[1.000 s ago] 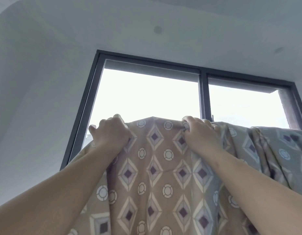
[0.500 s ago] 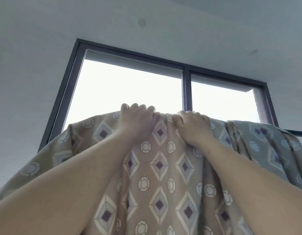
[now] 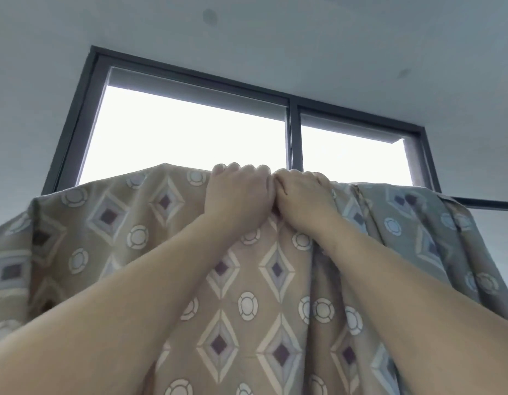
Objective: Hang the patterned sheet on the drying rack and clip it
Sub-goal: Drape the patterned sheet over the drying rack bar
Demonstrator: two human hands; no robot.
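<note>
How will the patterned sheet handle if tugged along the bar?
Floppy, probably: the patterned sheet drapes in soft folds below the left hand and right hand, which grip its top edge. It may bunch rather than slide evenly, since pleats already gather near the dark rack bar.

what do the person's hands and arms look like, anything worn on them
Both forearms are bare, with no sleeves in view. The left hand and right hand wear no gloves, and neither wrist carries a watch or band. No rings show on the fingers in view.
</note>
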